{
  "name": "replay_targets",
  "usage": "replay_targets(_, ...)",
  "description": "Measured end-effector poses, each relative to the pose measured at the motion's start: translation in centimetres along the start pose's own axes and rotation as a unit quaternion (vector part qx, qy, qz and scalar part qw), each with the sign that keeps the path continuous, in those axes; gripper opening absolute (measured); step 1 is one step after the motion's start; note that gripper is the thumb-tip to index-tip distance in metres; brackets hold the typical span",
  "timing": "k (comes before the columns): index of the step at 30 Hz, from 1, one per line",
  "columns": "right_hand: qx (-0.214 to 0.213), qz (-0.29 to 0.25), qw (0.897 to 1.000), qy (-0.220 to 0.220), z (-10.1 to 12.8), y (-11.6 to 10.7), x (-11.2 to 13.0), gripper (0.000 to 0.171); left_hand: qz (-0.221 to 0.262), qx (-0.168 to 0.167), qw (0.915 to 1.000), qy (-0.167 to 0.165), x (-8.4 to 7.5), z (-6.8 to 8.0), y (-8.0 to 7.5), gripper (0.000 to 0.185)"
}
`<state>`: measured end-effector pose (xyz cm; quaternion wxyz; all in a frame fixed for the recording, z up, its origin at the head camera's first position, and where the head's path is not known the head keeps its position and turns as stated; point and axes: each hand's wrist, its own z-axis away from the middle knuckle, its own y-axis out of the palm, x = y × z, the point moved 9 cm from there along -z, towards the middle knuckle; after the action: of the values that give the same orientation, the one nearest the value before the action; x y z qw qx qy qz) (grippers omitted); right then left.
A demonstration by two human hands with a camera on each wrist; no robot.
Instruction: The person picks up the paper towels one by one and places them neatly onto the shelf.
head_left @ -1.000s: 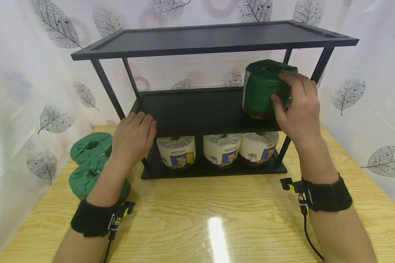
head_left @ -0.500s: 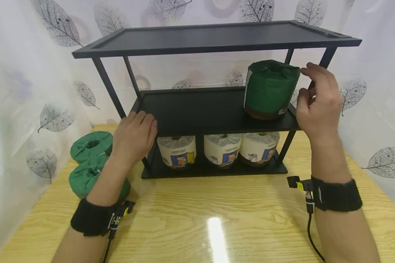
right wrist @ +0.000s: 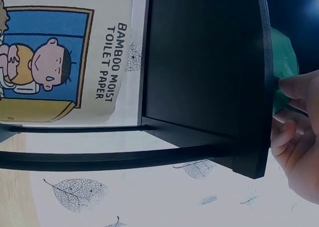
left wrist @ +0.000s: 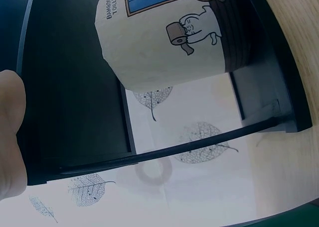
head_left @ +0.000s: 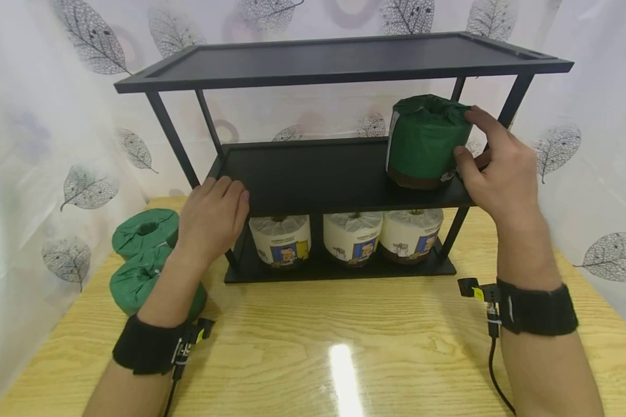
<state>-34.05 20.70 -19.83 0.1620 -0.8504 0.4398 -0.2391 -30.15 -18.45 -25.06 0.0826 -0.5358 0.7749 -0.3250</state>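
Head view: right hand (head_left: 495, 174) touches with loose fingers the green roll (head_left: 426, 142), upright at right end of middle shelf (head_left: 318, 174). Left hand (head_left: 212, 217) rests flat on the shelf edge. Roll seems light, soft; best taken by its sides.

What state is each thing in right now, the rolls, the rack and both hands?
green roll: upright on the middle shelf, right end.
right hand: fingers touching the green roll's side.
left hand: resting on the rack at its left front corner.
white rolls: three upright on the bottom shelf.
two green rolls: on the table, left of the rack.
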Motion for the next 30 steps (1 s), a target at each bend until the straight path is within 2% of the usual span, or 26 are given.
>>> replay_targets(18, 0.000, 0.037, 0.999, 0.001, 0.1, 0.1, 0.6, 0.042, -0.005, 0.003, 1.0000, 0.000, 0.0, 0.0, 0.1, 0.036)
replay_targets(30, -0.004, 0.040, 0.999, -0.001, 0.1, 0.1, 1.3, 0.040, -0.002, 0.006, 1.0000, 0.000, 0.0, 0.0, 0.1, 0.036)
